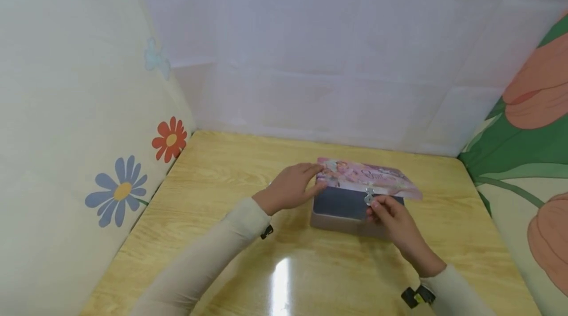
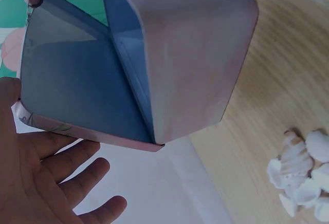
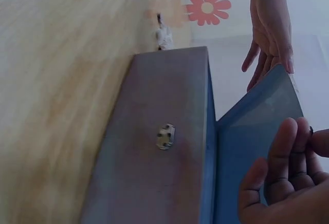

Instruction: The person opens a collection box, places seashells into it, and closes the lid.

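A box (image 1: 343, 223) with a dark blue inside (image 2: 134, 54) stands on the table, its hinged pink printed lid (image 1: 350, 177) partly raised. My right hand (image 1: 397, 222) pinches the silver clasp (image 1: 369, 197) at the lid's front edge between thumb and fingertips. At the lid's left end is my left hand (image 1: 288, 189), thumb by the front corner and fingers spread out straight along the side, as the left wrist view shows. A metal catch plate (image 3: 165, 136) sits on the box's front wall in the right wrist view. Most of the box's interior is hidden.
Several white and brown seashells (image 2: 303, 175) lie on the wooden table (image 1: 230, 168) beside the box's left end. My left arm hides them in the head view. A white cloth (image 1: 310, 59) hangs behind the table, and flower-printed cloths (image 1: 523, 158) close off both sides.
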Action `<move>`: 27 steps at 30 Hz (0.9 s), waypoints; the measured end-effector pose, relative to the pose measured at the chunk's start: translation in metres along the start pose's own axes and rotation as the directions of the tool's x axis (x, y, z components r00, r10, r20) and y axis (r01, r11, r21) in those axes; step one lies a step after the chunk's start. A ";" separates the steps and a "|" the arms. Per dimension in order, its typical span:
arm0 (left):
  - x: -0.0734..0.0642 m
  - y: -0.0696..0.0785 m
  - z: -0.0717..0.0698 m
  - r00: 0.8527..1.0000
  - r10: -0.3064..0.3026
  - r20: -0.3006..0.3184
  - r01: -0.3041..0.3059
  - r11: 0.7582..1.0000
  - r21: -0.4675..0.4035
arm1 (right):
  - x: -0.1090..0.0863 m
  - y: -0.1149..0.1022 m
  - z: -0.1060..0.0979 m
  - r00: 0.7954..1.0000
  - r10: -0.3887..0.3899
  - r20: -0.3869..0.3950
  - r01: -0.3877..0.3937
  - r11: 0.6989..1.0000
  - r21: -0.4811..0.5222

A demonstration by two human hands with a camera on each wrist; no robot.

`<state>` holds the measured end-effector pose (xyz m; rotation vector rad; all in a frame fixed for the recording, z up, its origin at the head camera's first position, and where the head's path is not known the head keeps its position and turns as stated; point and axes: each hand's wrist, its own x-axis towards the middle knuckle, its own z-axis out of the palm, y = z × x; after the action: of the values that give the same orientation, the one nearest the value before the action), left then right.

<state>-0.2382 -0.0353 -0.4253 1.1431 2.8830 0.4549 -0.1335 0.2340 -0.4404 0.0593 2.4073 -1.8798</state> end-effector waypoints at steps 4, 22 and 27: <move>0.007 -0.002 -0.008 1.000 -0.015 -0.017 0.014 0.999 -0.035 | 0.008 -0.008 -0.003 0.999 -0.041 -0.011 0.041 0.999 -0.011; 0.033 -0.008 -0.025 0.998 -0.056 0.026 0.058 0.994 -0.092 | 0.030 -0.028 -0.014 0.998 -0.059 -0.038 0.056 0.997 -0.058; 0.037 -0.010 -0.029 0.998 -0.059 0.038 0.063 0.991 -0.115 | 0.036 -0.032 -0.015 0.998 -0.053 -0.038 0.050 0.997 -0.064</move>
<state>-0.2749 -0.0247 -0.3968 1.0325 2.8113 0.5868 -0.1723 0.2396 -0.4092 0.0303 2.5156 -1.8395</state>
